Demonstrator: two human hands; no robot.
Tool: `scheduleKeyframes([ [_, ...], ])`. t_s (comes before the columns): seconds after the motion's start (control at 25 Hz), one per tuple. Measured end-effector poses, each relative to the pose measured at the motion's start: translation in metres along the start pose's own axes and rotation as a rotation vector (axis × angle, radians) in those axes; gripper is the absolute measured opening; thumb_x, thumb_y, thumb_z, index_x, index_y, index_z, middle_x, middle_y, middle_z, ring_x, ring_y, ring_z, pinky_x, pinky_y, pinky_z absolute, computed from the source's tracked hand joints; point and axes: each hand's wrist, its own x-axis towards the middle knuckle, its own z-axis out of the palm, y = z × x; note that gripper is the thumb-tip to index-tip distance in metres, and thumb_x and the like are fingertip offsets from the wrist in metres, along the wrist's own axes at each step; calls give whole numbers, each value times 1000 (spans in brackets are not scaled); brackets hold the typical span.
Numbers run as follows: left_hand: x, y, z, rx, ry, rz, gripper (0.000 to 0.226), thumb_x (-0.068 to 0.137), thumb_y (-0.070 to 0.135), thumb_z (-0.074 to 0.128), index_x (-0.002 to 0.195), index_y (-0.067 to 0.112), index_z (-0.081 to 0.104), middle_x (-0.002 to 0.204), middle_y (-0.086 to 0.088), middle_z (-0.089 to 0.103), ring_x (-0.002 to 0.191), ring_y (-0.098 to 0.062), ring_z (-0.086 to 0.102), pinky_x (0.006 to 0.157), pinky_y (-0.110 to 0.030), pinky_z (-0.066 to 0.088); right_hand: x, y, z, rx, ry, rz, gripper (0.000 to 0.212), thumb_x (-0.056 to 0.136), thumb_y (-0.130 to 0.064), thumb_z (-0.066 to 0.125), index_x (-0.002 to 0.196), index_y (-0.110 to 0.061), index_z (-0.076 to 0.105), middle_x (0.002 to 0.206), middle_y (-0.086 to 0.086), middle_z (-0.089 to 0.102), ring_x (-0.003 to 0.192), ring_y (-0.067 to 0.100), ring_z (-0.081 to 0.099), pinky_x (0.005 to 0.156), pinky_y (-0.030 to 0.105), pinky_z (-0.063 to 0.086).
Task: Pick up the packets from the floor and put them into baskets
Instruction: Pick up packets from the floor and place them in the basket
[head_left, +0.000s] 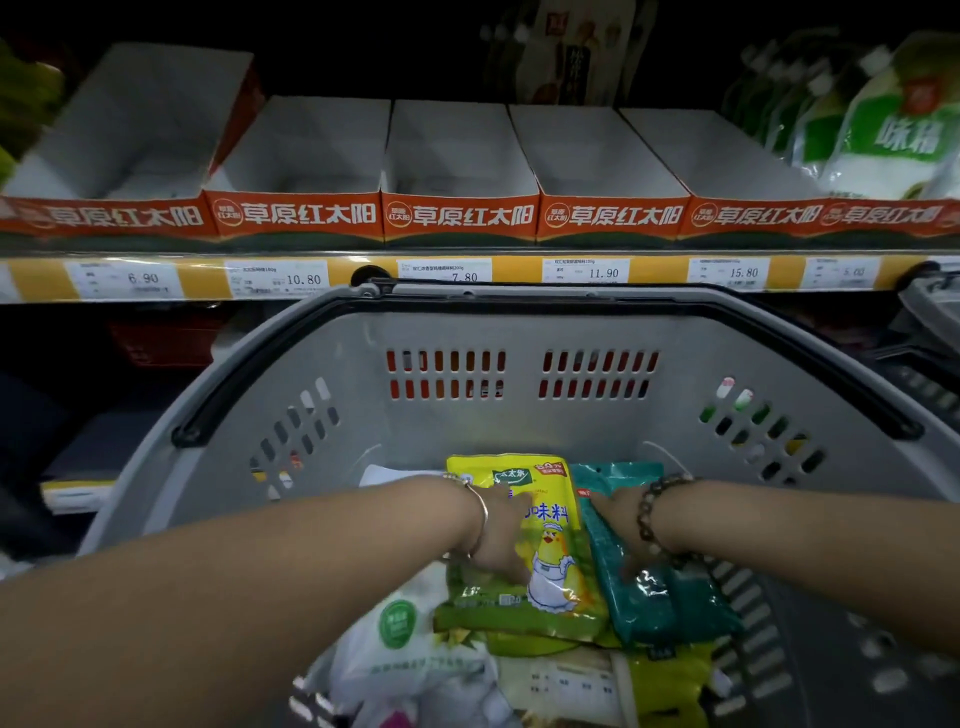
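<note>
**Two hands settling seasoning packets into a grey shopping basket**

Both bare arms reached forward and down into the basket. The left hand (501, 538) rested on the left edge of a yellow packet (553, 540) printed with a cartoon chick; whether its fingers curled under that edge could not be told. The right hand (621, 527) lay flat on a teal packet (660, 603) just beside the yellow one, fingers spread over it, not wrapped around it. A thin bangle (482, 512) circled the left wrist and a bead bracelet (648, 514) the right.

The two packets lay side by side on top of other goods already in the basket (519, 431): green packets (514, 621) beneath them and white bags (410, 660) nearer the camera.

The packets looked like sealed plastic pouches of loose powder or granules: light, limp, glossy and likely slippery. They would probably sag if lifted by one corner, so a pinch across a sealed edge, or a palm under the middle, seemed the safer hold.

Beyond the basket ran a shop shelf (363, 273) with price labels (587, 270) and empty cardboard trays (460, 156).
</note>
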Motion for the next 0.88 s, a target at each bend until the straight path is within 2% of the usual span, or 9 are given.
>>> scheduleKeyframes([
  [0.08,-15,-15,-13,-29,107,9,80,89,44,56,149,14,12,151,-11,28,133,-30,36,107,-37,35,-15,-10,-22,-96,92,-43,73,87,-49,55,143,-11,29,137,13,48,118,28,52,96,38,46],
  [0.16,-38,-29,-22,-68,242,3,70,90,41,54,147,17,21,146,-10,38,129,-28,41,104,-35,37,-27,-13,-44,-75,178,-54,63,90,-53,47,136,-11,41,131,11,53,115,26,55,92,36,47],
  [0.28,-78,-54,-28,-158,475,-79,55,91,40,52,140,25,34,137,-4,50,120,-23,50,95,-29,43,-46,-31,-76,-4,320,-114,62,89,-57,45,133,-13,46,129,8,55,114,24,55,94,34,47],
  [0.36,-109,-67,-31,-224,608,-134,48,90,40,53,135,29,40,130,1,56,113,-19,55,93,-30,46,-59,-51,-92,74,455,-175,61,89,-55,46,137,-18,42,132,6,53,117,23,52,93,31,44],
  [0.52,-178,-94,-29,-318,854,-202,45,86,40,58,129,32,48,123,8,59,105,-11,59,91,-28,47,-84,-98,-131,174,698,-310,53,88,-49,51,134,-23,47,132,1,54,119,19,51,89,26,41],
  [0.68,-244,-124,-2,-341,984,-331,48,83,43,57,129,34,47,123,9,59,108,-12,57,91,-35,48,-111,-152,-170,294,901,-473,42,84,-44,59,121,-25,58,119,-3,63,107,15,57,76,19,37],
  [0.76,-274,-140,22,-338,1014,-411,50,85,44,56,132,34,43,126,10,56,112,-11,55,92,-35,47,-122,-188,-186,353,953,-570,40,83,-43,61,119,-25,59,116,-4,64,103,13,59,76,19,39],
  [0.88,-308,-158,61,-392,1036,-519,52,85,43,57,134,33,42,130,10,54,115,-11,54,94,-35,47,-129,-245,-201,339,916,-667,46,83,-48,59,122,-25,55,119,-4,61,104,15,58,82,25,45],
])
